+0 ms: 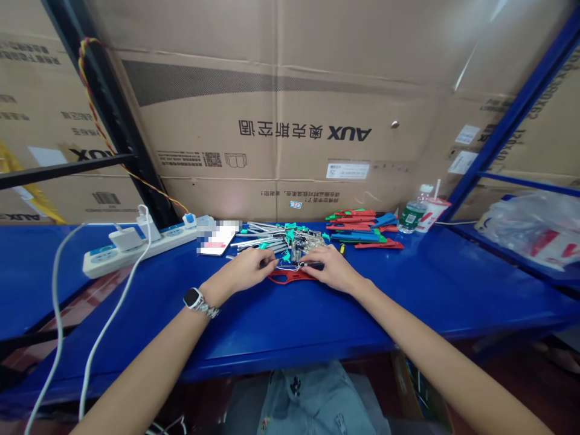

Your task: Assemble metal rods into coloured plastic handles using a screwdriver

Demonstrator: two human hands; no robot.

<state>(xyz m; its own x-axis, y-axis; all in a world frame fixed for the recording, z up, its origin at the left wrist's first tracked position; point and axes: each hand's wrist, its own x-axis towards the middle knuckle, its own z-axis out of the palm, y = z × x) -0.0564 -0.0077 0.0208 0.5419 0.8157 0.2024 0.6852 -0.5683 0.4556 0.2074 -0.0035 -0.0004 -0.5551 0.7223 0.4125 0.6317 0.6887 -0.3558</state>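
Observation:
My left hand (251, 269), with a watch (194, 298) on its wrist, has its fingers curled into a pinch; whatever lies between them is too small to make out. Opposite it, the fingers of my right hand (338, 269) close around a slender, dark and silvery piece (313, 264), whose kind I cannot tell. A thin white cord (292, 267) runs in the gap between both hands. Just below lies a flat red plastic frame (290, 278), partly under my right fingertips. Behind the hands is a heap of metal rods (265, 228) with teal plastic clips (290, 231) and small metal parts (310, 241).
Red, blue and green plastic pieces (362, 226) are stacked right of the heap. Farther right stand a bottle (411, 211) and a cup with a straw (432, 212). A phone-like white slab (220, 239) and a power strip (102, 264) with cables lie left. Cardboard (299, 72) backs the blue table (290, 338).

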